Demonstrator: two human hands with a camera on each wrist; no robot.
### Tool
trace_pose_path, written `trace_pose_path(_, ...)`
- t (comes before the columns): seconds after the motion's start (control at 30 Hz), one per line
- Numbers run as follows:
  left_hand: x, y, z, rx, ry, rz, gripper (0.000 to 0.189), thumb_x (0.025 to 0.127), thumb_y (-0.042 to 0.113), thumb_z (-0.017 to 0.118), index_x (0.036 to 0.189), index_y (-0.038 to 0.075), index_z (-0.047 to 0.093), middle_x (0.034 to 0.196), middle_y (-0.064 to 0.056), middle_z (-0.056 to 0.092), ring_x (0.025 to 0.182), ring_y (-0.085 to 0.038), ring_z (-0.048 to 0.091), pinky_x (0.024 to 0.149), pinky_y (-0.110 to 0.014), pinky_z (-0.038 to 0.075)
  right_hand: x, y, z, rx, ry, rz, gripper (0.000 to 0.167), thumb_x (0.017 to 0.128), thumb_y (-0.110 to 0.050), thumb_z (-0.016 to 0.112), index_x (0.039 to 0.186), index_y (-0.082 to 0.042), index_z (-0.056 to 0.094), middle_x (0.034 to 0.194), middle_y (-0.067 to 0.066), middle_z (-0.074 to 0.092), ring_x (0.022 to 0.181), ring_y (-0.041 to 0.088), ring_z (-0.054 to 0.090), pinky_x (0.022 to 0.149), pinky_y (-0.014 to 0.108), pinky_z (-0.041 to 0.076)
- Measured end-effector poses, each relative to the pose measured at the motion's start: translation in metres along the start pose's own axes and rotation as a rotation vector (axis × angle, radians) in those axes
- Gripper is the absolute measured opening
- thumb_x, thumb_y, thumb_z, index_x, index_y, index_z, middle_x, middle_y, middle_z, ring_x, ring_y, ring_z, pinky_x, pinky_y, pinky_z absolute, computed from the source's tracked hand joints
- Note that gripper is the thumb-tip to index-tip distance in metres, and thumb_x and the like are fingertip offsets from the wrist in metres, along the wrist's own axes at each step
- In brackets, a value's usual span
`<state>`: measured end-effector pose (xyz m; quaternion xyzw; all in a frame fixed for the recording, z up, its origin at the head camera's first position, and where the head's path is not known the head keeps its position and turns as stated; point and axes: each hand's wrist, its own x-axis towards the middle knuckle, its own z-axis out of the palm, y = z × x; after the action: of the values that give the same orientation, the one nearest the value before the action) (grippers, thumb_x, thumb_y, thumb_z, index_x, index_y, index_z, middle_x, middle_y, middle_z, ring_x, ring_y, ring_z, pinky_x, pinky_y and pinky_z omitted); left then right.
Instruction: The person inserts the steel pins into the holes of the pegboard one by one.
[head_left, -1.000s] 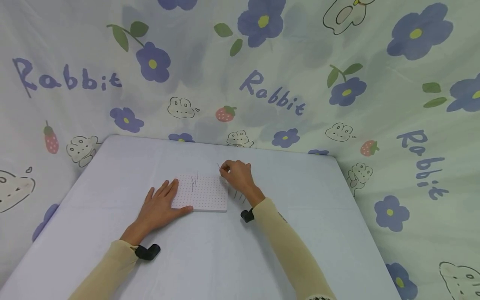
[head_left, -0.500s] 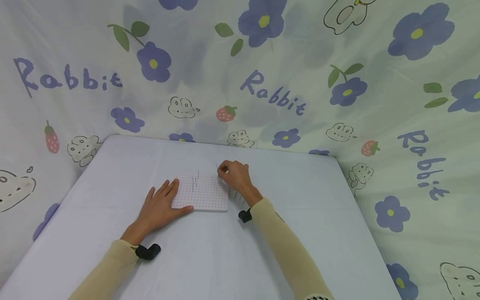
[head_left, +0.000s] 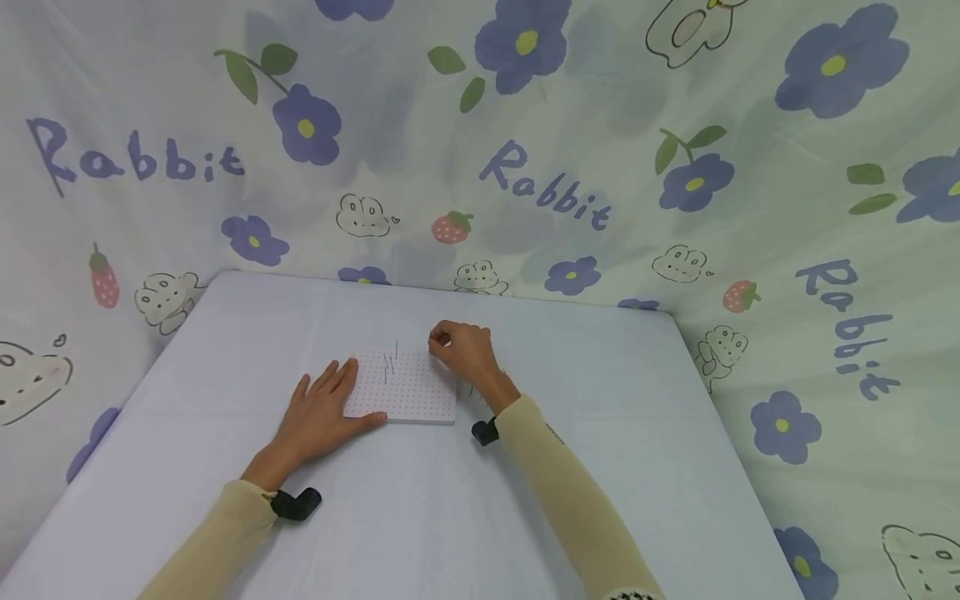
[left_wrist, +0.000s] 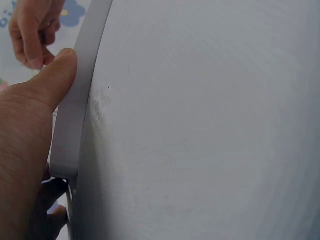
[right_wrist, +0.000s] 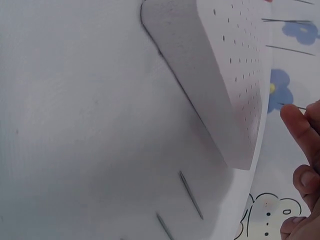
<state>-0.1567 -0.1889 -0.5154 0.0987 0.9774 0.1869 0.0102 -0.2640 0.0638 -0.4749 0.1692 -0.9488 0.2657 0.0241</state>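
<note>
A white board with rows of small holes lies on the table. Several thin needles stand upright in its far part. My left hand rests at the board's left side, fingers spread along the edge and thumb against the front side. Over the far right corner of the board, my right hand pinches a thin needle between thumb and index finger. Its tip shows apart from the board in the right wrist view; most of it is hidden by the fingers.
Loose needles lie on the white tabletop to the right of the board, partly behind my right wrist. A printed curtain rises behind the table's far edge. Each wrist wears a black camera.
My right hand has moved a little to the left, over the board's far right corner, with the needle still pinched. The left hand and the board have stayed put.
</note>
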Motion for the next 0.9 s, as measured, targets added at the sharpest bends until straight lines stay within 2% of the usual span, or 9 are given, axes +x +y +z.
trace_pose_path(0.17, 0.001, -0.001, 0.001, 0.001, 0.005, 0.002, 0.120, 0.081, 0.083, 0.055, 0.158, -0.003, 0.022, 0.162, -0.024, 0.027, 0.150, -0.045, 0.019, 0.117, -0.070, 0.006, 0.000, -0.002, 0.002, 0.012, 0.014, -0.023, 0.012, 0.097, -0.032, 0.065, 0.103, -0.024, 0.073, 0.093, -0.012, 0.074, 0.089, 0.012, 0.066, 0.100, 0.051, 0.040)
trace_pose_path(0.43, 0.001, -0.002, 0.002, -0.003, 0.003, 0.002, 0.121, 0.081, 0.083, 0.055, 0.158, -0.004, 0.022, 0.162, -0.025, 0.028, 0.150, -0.046, 0.019, 0.116, -0.070, 0.006, 0.000, -0.003, 0.007, -0.006, -0.018, -0.019, 0.014, 0.099, -0.035, 0.064, 0.106, -0.026, 0.072, 0.099, -0.011, 0.075, 0.093, 0.011, 0.068, 0.110, 0.051, 0.037)
trace_pose_path(0.9, 0.000, -0.001, 0.002, -0.012, 0.003, 0.003, 0.120, 0.081, 0.083, 0.055, 0.158, -0.004, 0.022, 0.162, -0.025, 0.027, 0.150, -0.045, 0.019, 0.117, -0.070, 0.005, 0.002, -0.005, 0.014, -0.081, -0.045, -0.042, 0.014, 0.100, -0.035, 0.063, 0.107, -0.028, 0.073, 0.099, -0.013, 0.075, 0.098, 0.010, 0.067, 0.106, 0.049, 0.039)
